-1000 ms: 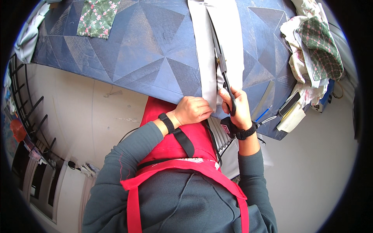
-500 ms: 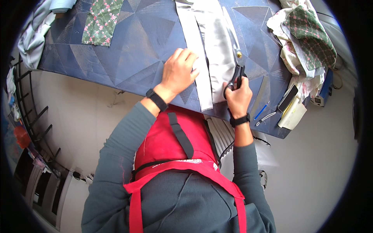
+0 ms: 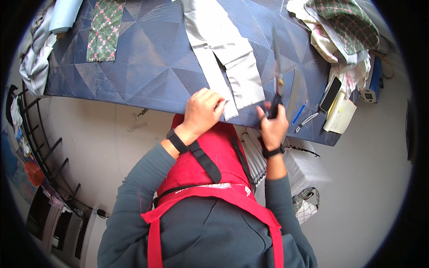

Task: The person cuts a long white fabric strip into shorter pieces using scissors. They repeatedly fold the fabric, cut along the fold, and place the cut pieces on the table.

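Observation:
A length of pale silvery-grey fabric lies across the table, slit lengthwise so that a narrow strip runs along its left side. At the near end of that strip is my left hand, its fingers curled closed against the strip's left edge; the fingertips are partly hidden. My right hand grips the black handles of large scissors. Their blades point away from me, blurred by motion, over bare table to the right of the fabric and apart from it.
A green floral fabric piece and a light blue roll lie at the far left. Patterned cloths heap at the far right. Near the right corner are a blue pen, a phone and a notepad. The table edge runs before me.
The scissors have come away from the fabric to the right. The fabric has turned, its slit end spreading slightly apart. My left hand has moved nearer the table edge, its fingers more curled.

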Demonstrator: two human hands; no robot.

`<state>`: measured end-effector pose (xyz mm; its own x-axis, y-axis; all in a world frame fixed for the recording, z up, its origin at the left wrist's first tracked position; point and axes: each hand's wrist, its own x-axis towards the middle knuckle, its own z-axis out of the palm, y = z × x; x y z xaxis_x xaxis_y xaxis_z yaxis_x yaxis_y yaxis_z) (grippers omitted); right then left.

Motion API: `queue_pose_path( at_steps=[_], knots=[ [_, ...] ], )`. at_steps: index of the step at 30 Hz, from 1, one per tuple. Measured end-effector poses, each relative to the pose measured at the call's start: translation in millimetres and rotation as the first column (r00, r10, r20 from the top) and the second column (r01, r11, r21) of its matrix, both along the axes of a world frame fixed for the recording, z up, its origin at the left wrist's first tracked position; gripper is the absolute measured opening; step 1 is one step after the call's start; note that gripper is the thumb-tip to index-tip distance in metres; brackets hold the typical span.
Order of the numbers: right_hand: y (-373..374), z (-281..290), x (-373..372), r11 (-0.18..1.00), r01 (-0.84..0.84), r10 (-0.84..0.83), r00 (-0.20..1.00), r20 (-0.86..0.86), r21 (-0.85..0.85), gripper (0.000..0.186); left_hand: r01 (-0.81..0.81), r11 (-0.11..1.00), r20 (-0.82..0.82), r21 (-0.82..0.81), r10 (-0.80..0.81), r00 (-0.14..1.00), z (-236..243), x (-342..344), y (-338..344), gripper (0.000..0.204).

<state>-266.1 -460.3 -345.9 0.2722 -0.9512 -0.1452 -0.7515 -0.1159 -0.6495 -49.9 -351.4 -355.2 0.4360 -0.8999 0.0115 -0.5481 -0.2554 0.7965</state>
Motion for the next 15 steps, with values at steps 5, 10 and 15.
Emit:
queue_pose_path(
  at_steps=[5,10,15],
  knots=[
    [-14.6,-28.0,57.1,0.996,-0.063,0.067,0.996,0.065,-0.061,0.028,0.132,0.991,0.052,-0.017,-0.131,0.99,17.6,20.3,-1.7,0.009],
    [3.3,30.9,-18.6,0.998,-0.029,0.037,0.99,-0.136,0.059,0.026,0.245,0.969,-0.079,-0.034,-0.247,0.966,33.9,3.5,8.5,0.01],
    [0.7,41.7,-43.0,0.99,0.105,-0.088,0.982,-0.164,0.095,0.037,0.228,0.973,-0.159,-0.018,-0.228,0.961,28.9,-19.2,11.8,0.008]
  ],
)
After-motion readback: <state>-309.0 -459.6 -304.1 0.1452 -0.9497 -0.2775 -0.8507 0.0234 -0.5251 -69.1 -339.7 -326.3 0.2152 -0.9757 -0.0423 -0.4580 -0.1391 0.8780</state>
